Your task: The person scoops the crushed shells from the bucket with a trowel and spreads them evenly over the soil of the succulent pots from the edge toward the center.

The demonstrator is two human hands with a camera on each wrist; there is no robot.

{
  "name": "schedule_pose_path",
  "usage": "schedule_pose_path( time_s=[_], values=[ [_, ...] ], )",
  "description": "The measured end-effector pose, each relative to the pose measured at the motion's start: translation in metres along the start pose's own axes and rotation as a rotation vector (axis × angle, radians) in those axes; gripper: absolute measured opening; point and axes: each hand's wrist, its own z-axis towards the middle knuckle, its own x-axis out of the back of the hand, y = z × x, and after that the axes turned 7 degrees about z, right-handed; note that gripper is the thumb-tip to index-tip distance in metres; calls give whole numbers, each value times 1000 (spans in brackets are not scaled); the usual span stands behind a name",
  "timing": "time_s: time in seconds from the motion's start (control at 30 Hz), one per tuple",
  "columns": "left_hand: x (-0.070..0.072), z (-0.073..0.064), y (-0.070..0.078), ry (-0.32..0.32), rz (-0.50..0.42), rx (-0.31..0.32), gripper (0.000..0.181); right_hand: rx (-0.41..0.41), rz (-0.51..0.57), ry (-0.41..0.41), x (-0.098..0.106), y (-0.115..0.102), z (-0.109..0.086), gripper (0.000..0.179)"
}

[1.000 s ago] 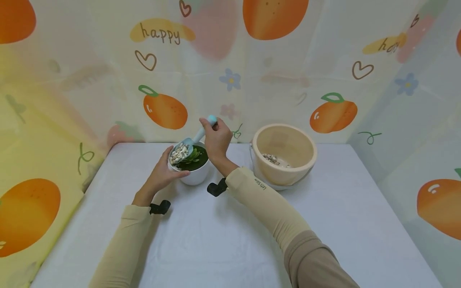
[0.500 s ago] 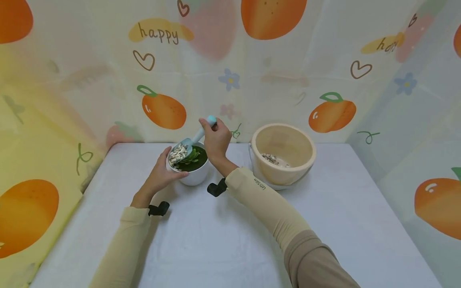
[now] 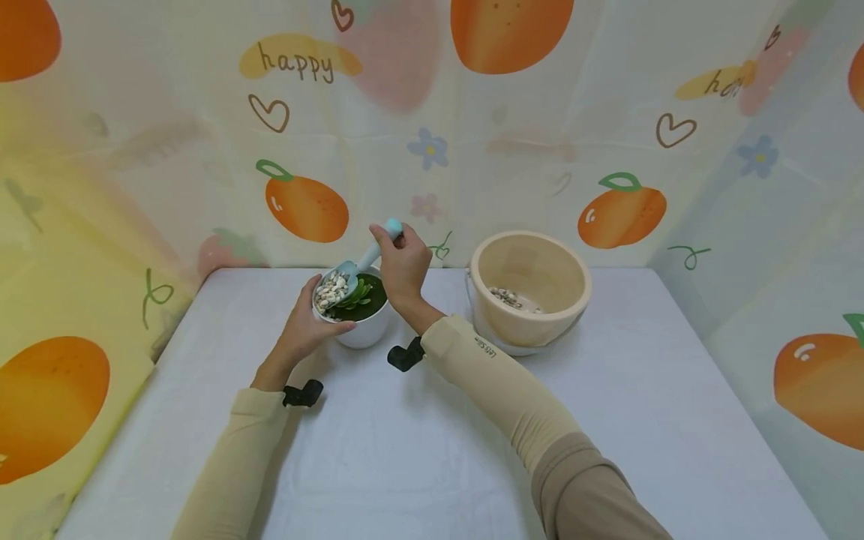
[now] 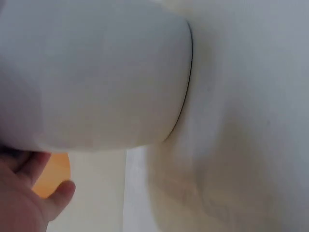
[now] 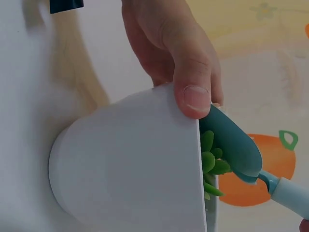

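On the left of the table a white pot (image 3: 364,332) holds a small green succulent (image 3: 358,294) in dark soil. My left hand (image 3: 302,324) grips the pot by its left side, thumb against the outer wall near the rim; the right wrist view shows this thumb (image 5: 195,99) close up. My right hand (image 3: 405,266) holds a light-blue scoop (image 3: 367,259) by its handle, tilted down over the pot. Pale pebbles (image 3: 331,292) lie in the scoop and at the pot's left rim. In the left wrist view, the pot wall (image 4: 96,77) hides part of my left hand.
A cream bucket (image 3: 529,326) stands right of the pot, with some pebbles (image 3: 506,298) at its bottom. A white cloth covers the table (image 3: 378,457). Behind it hangs a fruit-patterned backdrop (image 3: 513,180).
Both hands keep their hold, and the scoop stays over the pot with its pebbles. My left wrist has shifted slightly to the right since half a second ago.
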Motion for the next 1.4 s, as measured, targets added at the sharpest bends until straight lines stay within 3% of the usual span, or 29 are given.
schedule_pose_path(
  time_s=[0.37,0.5,0.73,1.0,1.17,1.27,1.4],
  values=[
    [-11,-14,12,127,92,14,116,20,29,-7,-1,-4,-1,30],
    [-2,-13,11,80,129,21,117,21,26,-10,-1,-4,-2,31],
    [11,-4,4,-30,43,-8,119,21,13,12,-2,-3,-3,30],
    [2,-5,4,21,65,-21,113,50,15,12,-1,-2,-3,29],
    [-2,-11,6,74,106,13,115,56,23,-13,-1,-3,-3,29],
    [-4,-13,7,83,120,20,117,52,23,-10,-1,-4,-3,29],
    [1,-13,6,70,89,-18,113,35,24,-6,0,-4,-3,30]
  ],
)
